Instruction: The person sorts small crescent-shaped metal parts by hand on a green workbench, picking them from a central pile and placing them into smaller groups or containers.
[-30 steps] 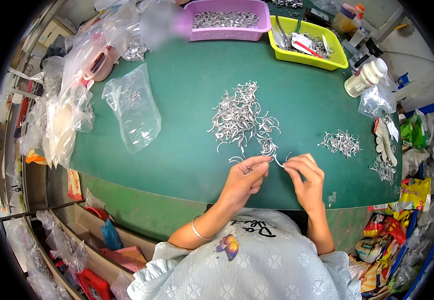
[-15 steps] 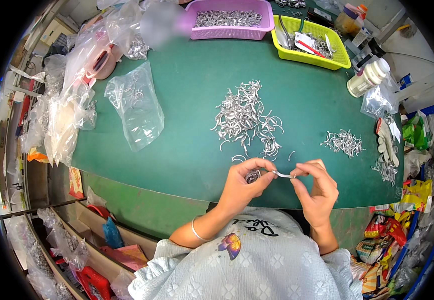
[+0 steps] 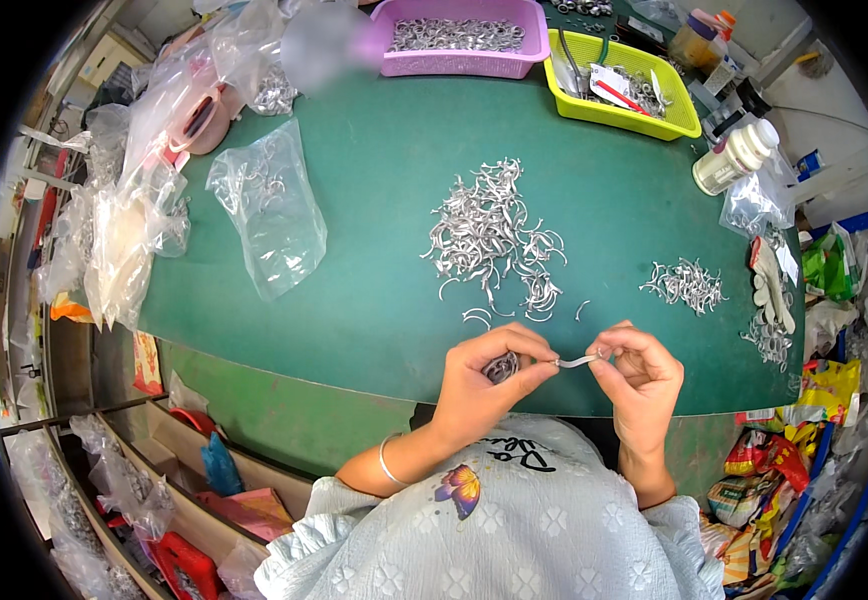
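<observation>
Fingers, left: I see my left hand curled, thumb and forefinger pinching one end of a metal strip; small metal pieces sit in the palm.
Fingers, right: my right hand pinches the other end, other fingers bent.
Strip: between both hands, above the near edge of the green table.
Pile: loose hooks lie just beyond the hands.
Small pile: more hooks to the right.

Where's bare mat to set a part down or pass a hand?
Free: green mat between clear bag and big hook pile; also between that pile and small pile. Crowded: left edge bags, back trays, right edge clutter.
</observation>
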Motion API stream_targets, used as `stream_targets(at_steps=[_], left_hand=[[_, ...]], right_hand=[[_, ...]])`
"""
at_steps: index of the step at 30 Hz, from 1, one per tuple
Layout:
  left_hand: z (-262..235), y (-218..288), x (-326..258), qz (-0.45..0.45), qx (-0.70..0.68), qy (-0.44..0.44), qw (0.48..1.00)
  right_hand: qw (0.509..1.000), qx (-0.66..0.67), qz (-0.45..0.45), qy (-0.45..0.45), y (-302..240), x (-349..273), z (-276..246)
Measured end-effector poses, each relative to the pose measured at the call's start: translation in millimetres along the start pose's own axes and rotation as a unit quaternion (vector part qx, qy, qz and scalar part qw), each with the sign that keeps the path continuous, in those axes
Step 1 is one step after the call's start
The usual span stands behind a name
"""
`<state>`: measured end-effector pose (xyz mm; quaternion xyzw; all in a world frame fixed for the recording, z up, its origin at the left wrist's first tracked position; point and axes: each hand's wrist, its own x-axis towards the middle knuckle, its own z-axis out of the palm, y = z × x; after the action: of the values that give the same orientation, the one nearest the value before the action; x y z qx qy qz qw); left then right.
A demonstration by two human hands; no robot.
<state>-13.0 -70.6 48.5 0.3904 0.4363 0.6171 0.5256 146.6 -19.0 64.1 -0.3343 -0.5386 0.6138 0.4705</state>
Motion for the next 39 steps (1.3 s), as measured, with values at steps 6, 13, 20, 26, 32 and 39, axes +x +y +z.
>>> stream_targets(at_steps=[6,13,20,26,32,39], left_hand=[[3,8,-3,0.088,0.068,-0.004,0.994],[-1,6,-2,0.048,0.044,-0.016,0.998],[-4,5,-2,-0.069,-0.047,-0.045,0.996],[-4,2,-3,-0.079,-0.084,-0.047,0.992],[-4,3,-3,-0.075,-0.091,-0.049,0.992],[-4,1,-2,-0.080,-0.096,-0.062,0.990]], right_hand=[[0.999,0.044,0.012,-0.025,1,0,0],[0.998,0.032,-0.039,-0.037,-1,-2,-1],[0.990,-0.079,-0.111,-0.049,-12,-2,4],[0.984,-0.112,-0.130,-0.054,-16,-3,7],[0.977,-0.141,-0.149,-0.058,-19,-3,8],[0.967,-0.177,-0.164,-0.076,-22,-4,7]])
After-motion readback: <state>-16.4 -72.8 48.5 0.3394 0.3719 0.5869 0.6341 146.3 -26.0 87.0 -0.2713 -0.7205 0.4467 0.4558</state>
